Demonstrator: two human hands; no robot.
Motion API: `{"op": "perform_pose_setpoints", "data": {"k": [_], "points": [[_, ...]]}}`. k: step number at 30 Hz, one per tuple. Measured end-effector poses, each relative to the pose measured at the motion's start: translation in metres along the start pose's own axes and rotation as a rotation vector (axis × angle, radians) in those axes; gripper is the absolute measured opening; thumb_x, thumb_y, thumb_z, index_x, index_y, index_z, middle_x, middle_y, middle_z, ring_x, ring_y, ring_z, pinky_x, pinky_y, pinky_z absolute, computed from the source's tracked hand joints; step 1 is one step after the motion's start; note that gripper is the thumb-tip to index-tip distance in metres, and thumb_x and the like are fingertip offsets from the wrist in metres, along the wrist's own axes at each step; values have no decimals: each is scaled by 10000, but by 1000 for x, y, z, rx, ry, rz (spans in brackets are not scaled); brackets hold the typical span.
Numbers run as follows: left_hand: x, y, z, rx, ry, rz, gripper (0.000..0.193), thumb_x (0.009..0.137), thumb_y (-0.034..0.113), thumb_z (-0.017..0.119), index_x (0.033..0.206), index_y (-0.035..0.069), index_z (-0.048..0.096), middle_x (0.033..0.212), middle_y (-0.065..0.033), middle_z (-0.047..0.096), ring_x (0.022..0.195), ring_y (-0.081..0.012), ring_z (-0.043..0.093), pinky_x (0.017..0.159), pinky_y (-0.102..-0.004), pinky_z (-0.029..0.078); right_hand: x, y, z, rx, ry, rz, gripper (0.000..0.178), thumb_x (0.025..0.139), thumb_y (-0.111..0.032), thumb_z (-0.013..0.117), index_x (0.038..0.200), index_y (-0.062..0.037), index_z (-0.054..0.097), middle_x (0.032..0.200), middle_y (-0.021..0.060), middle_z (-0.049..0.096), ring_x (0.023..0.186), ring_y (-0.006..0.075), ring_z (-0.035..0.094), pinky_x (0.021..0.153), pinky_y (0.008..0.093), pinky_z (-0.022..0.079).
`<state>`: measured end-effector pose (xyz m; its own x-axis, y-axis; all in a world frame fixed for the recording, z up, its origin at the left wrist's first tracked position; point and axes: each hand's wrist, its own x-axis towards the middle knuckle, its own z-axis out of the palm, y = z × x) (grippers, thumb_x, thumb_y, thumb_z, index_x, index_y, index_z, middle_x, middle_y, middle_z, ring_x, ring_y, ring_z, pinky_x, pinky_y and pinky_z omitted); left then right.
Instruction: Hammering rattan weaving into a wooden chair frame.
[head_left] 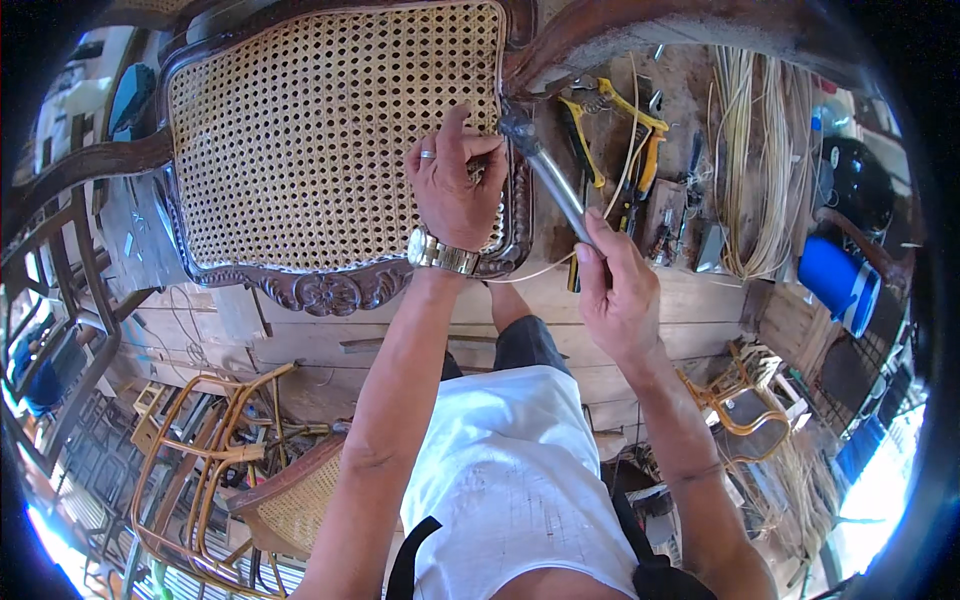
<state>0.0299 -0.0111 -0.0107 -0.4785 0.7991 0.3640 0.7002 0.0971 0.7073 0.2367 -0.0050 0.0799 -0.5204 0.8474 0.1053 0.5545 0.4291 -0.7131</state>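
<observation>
A woven cane panel [320,130] fills a dark carved wooden chair frame [330,290] in front of me. My left hand [458,185], wearing a ring and a wristwatch, rests over the panel's right edge. Its thumb and forefinger are pinched together there; anything between them is too small or hidden to make out. My right hand [618,290] grips a hammer [560,185] by its metal handle. The hammer's dark head lies at the frame's right rail, just beside my left fingertips. A thin strand of cane [550,268] curves out below the frame's lower right corner.
Yellow-handled pliers [648,165] and other hand tools lie right of the chair. Beyond them hang bundled cane strands [765,170]. A blue-and-white object [840,285] sits at far right. Rattan chair frames [205,450] and another cane-panelled piece [300,500] stand at lower left.
</observation>
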Motion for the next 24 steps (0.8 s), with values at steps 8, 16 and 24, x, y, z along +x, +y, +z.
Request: {"op": "perform_pose_setpoints", "data": {"k": [8, 16, 24], "points": [[1, 2, 1, -46, 23, -24, 572, 798, 89, 781, 1326, 86, 561, 896, 23, 747, 929, -227, 672, 990, -440, 405, -2, 0, -5, 52, 77, 80, 326, 964, -33, 676, 1287, -49, 626, 901, 118, 686, 699, 216, 662, 594, 324, 530], [1, 2, 2, -25, -85, -118, 532, 827, 171, 805, 1309, 111, 589, 996, 32, 751, 990, -187, 688, 967, -441, 402, -3, 14, 9, -30, 3, -21, 358, 942, -2, 684, 1292, -50, 629, 834, 131, 639, 628, 239, 630, 564, 350, 509], [-1, -1, 2, 45, -3, -8, 542, 824, 173, 812, 1314, 102, 591, 1011, 18, 748, 1001, -208, 682, 963, -435, 413, -5, -4, -4, 91, 77, 14, 326, 954, -31, 682, 1276, -59, 636, 941, 163, 700, 721, 250, 696, 591, 357, 530]]}}
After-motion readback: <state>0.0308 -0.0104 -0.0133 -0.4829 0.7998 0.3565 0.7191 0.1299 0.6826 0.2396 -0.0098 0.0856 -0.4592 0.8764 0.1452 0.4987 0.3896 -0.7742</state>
